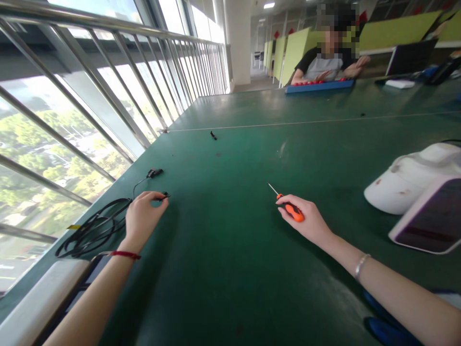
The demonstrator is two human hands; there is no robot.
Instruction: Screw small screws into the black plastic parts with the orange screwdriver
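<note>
My right hand (306,216) is closed around an orange and black screwdriver (296,212), its thin metal shaft pointing forward and left above the green table (223,240). On the left side, my left hand (144,214) pinches a small dark piece (164,195) between thumb and fingertips; its kind is too small to make out. Close beside that hand lies a coiled black cable (97,226), with a black connector (154,173) at its end just beyond my fingers.
A metal railing (118,36) runs along the table's left edge. At right stand a white device (399,182) and a dark-screened tablet-like thing (432,216). A white box (46,298) lies at lower left. Across the table, a person (324,62) sits behind a blue tray (319,86).
</note>
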